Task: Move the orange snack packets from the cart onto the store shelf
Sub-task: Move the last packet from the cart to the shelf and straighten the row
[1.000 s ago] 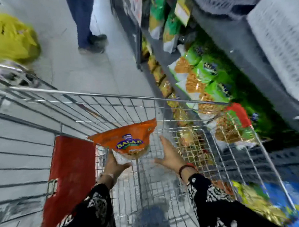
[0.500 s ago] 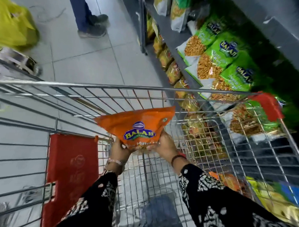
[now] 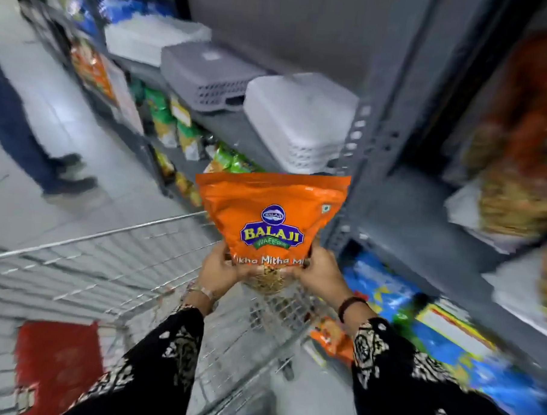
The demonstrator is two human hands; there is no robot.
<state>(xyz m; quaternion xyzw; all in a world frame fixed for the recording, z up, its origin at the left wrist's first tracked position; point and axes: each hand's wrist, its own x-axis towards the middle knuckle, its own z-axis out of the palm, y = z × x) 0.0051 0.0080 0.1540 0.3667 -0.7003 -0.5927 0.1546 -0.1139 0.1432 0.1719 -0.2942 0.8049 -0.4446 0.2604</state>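
An orange snack packet (image 3: 270,215) with a blue and yellow logo stands upright in the air above the wire cart (image 3: 113,263). My left hand (image 3: 217,269) grips its lower left corner and my right hand (image 3: 321,272) grips its lower right corner. The packet is in front of the grey shelf upright (image 3: 366,167). The grey store shelf (image 3: 413,213) lies to the right, with blurred orange packets (image 3: 533,102) at its far right. Another orange packet (image 3: 332,337) shows low beside the cart, under my right forearm.
Grey plastic baskets (image 3: 298,120) sit upside down on the shelf behind the packet. Green snack packets (image 3: 230,160) fill lower shelves. Blue and yellow packs (image 3: 433,327) lie on the bottom right shelf. A person's legs (image 3: 21,133) stand in the aisle at left. A red flap (image 3: 57,359) hangs in the cart.
Both hands have lifted the orange packet out of the cart and turned it upright. My view has swung up and right toward the shelf.
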